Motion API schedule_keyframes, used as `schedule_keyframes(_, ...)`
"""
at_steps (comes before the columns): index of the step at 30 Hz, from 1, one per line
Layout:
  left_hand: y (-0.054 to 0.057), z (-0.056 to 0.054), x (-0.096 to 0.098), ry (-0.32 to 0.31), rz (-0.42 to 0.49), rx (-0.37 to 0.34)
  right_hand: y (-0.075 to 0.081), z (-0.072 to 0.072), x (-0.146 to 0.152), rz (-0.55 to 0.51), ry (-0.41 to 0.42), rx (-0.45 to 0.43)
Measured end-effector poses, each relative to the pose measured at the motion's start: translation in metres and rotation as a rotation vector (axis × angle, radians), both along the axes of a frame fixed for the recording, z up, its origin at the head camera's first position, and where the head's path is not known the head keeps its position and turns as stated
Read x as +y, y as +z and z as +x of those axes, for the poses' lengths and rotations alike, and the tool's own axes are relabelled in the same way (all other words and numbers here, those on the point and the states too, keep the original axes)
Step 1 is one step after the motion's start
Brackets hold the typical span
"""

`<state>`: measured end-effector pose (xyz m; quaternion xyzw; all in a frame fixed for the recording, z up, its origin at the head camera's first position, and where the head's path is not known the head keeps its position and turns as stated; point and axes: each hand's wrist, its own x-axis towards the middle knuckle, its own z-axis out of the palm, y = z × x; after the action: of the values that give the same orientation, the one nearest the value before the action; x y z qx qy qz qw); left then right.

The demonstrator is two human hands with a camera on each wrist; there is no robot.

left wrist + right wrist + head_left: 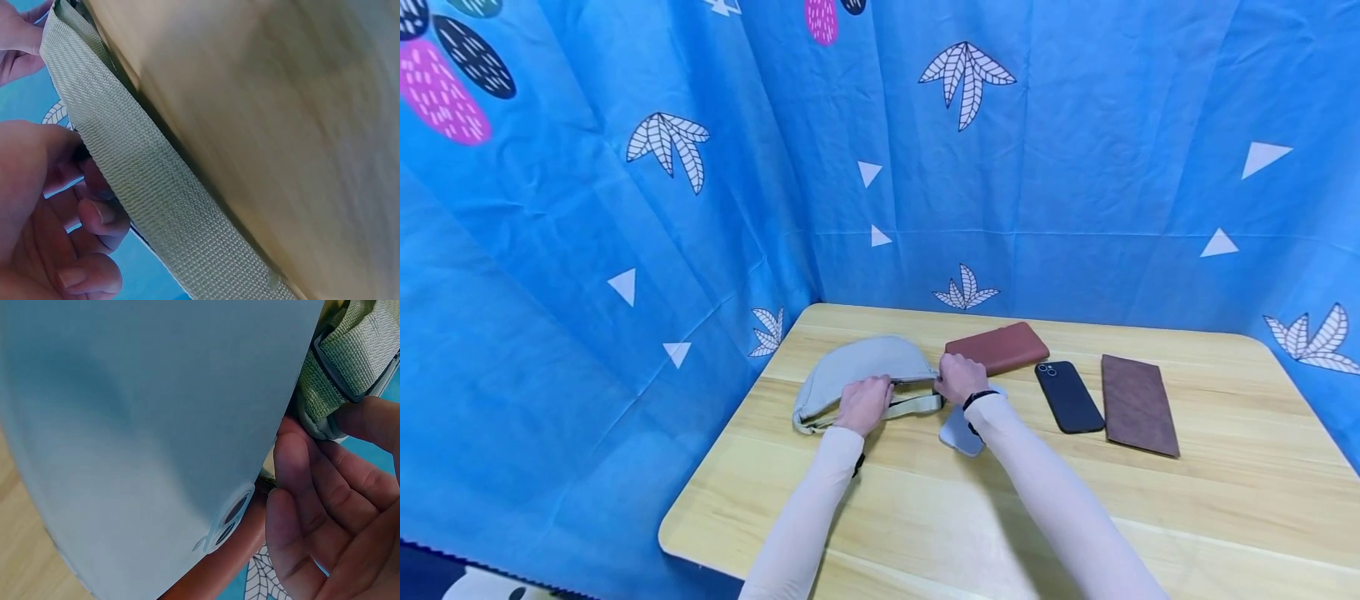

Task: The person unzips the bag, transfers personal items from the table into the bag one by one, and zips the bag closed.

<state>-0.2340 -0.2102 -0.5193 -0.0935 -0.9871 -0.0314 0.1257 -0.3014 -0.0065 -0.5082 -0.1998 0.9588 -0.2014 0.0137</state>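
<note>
behind everything hangs a blue patterned cloth point(1097, 158), and in front of it your wooden table point(1210, 525) carries the work. your two pale-sleeved arms reach forward over it from the near edge, the left sleeve point(808, 517) slanting up and slightly right, the right sleeve point(1060, 508) slanting up and left, so your hands sit near each other at the front of the grey bag point(865, 358). that bag lies on the left part of the table, its curved back away from you and its opening edge toward you. its woven strap point(137, 169) runs along that near side. well to the right lies a dark brown wallet point(1141, 406); a reddish wallet point(1000, 347) lies behind your right hand.

your left hand point(863, 406) bends over the bag's opening edge, knuckles up, fingers curled and gripping there; from the left wrist, the strap hides part of that hold. your right hand point(962, 377) is at the bag's right end, thumb and fingers close together, pinching the end just beside the strap.

a black phone point(1070, 397) lies between the two wallets, and a pale blue phone point(961, 432) lies below your right wrist, partly covered by it. that wrist wears a black band point(977, 398). smallest is the strap's dark buckle point(331, 372), near your right thumb.
</note>
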Motion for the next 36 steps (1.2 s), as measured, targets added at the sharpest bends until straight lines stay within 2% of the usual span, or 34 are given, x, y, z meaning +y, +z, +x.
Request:
schedule_keyframes(26, -0.0041, 0.0035, -0.0044, 0.009, 0.035, -0.002, -0.0017, 0.0008, -0.0023, -0.007, -0.007, -0.031)
schedule_keyframes(36, -0.0042, 0.0053, -0.0095, 0.016, 0.045, -0.001, 0.0, 0.0007, -0.0004, 0.018, -0.008, -0.006)
